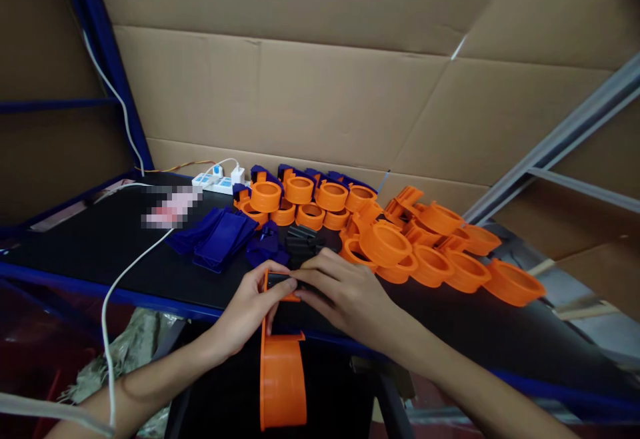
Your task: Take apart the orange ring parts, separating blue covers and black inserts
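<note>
1. Orange holder (283,379), ring end lowest, held up at the near edge of the table (90,239), between 2 hands. Across its upper end, 1 black piece (279,282).
2. Pinched at that upper end by the left hand (245,309), thumb over the black piece. Met from the other side by the right hand (350,289), fingertips bunched at the black piece; cannot tell whether pinching or only pressing, with fingers overlapping there.
3. Probably midway on this holder: black piece brought to its end, seating hidden by fingers, no blue visible on it.
4. Apparently further along: back rows of orange rings (299,188), with blue parts (315,178) showing behind.
5. Seemingly left over: loose black parts (303,242) just beyond the hands, small blue pieces (265,244) beside them, flat blue plates (225,242) to the left. At right, a heap of orange holders (430,262), no blue seen.
6. Farther out: power strip (220,184), blurred pinkish item (173,207), cardboard wall (300,106).
7. Possible snag: white cable (105,326), crossing the left forearm (165,372) in view; cannot tell if touching.
</note>
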Action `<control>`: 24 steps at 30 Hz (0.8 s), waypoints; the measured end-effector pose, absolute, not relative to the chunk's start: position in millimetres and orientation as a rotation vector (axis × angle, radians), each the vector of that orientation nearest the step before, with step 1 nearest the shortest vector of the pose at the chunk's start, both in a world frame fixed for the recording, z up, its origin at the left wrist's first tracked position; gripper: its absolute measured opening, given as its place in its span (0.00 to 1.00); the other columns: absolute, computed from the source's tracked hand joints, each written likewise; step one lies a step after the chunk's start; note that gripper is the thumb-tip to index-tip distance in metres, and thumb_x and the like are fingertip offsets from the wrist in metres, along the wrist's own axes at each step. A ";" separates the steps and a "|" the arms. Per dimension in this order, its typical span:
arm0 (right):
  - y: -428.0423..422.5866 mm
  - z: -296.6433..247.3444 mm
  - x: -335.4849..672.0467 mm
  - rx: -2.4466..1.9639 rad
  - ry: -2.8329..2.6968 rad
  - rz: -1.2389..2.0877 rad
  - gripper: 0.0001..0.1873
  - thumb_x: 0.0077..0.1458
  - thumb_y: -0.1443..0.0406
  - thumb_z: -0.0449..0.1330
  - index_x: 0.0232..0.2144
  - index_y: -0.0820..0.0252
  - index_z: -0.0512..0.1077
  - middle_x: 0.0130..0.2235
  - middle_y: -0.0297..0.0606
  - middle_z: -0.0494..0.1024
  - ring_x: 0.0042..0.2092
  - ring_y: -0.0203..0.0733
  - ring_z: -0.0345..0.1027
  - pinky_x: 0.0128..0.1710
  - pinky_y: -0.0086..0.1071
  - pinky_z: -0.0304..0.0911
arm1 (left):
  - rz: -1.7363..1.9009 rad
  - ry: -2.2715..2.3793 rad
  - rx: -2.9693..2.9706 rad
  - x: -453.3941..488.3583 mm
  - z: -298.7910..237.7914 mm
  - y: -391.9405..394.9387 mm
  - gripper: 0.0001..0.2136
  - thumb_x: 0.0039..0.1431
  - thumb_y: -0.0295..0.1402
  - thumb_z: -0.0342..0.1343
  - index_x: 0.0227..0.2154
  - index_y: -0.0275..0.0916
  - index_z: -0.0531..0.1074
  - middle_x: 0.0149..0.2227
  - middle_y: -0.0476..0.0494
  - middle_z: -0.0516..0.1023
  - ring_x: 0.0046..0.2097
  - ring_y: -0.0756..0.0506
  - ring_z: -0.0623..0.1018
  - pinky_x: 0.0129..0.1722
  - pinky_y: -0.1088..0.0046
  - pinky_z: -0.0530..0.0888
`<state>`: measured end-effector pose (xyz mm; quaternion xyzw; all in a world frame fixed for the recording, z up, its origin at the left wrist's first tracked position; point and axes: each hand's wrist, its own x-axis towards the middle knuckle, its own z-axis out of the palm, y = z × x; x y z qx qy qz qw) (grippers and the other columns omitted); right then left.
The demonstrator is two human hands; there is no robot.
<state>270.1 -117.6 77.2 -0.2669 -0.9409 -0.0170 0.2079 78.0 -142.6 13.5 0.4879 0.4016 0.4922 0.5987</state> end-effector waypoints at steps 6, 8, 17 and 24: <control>-87.6 84.7 300.1 -0.842 -2.455 -0.027 0.11 0.63 0.63 0.58 0.46 0.56 0.74 0.44 0.43 0.78 0.48 0.45 0.70 0.46 0.39 0.68 | 1.192 0.914 1.037 77.5 20.2 -142.2 0.18 0.60 0.50 0.55 0.37 0.37 0.72 0.25 0.48 0.77 0.13 0.57 0.60 0.14 0.80 0.56; -74.6 82.4 306.9 -0.970 -2.439 -0.078 0.11 0.62 0.62 0.58 0.45 0.57 0.75 0.44 0.43 0.78 0.48 0.47 0.71 0.46 0.41 0.68 | 1.193 0.912 1.026 77.1 20.2 -142.0 0.18 0.61 0.49 0.55 0.38 0.37 0.72 0.25 0.47 0.78 0.13 0.57 0.60 0.15 0.79 0.55; -53.9 53.0 296.3 -1.088 -2.486 0.032 0.13 0.64 0.61 0.56 0.46 0.57 0.76 0.47 0.43 0.78 0.50 0.45 0.71 0.49 0.40 0.68 | 1.180 0.920 0.945 73.6 11.6 -141.1 0.16 0.60 0.46 0.55 0.41 0.38 0.71 0.13 0.57 0.65 0.13 0.54 0.59 0.16 0.79 0.56; -117.3 86.8 296.4 -1.006 -2.463 0.379 0.19 0.63 0.57 0.57 0.54 0.52 0.73 0.47 0.42 0.78 0.45 0.42 0.73 0.44 0.35 0.69 | 1.342 0.732 0.817 76.9 11.6 -142.5 0.10 0.59 0.38 0.52 0.37 0.37 0.71 0.27 0.46 0.79 0.22 0.50 0.73 0.28 0.73 0.70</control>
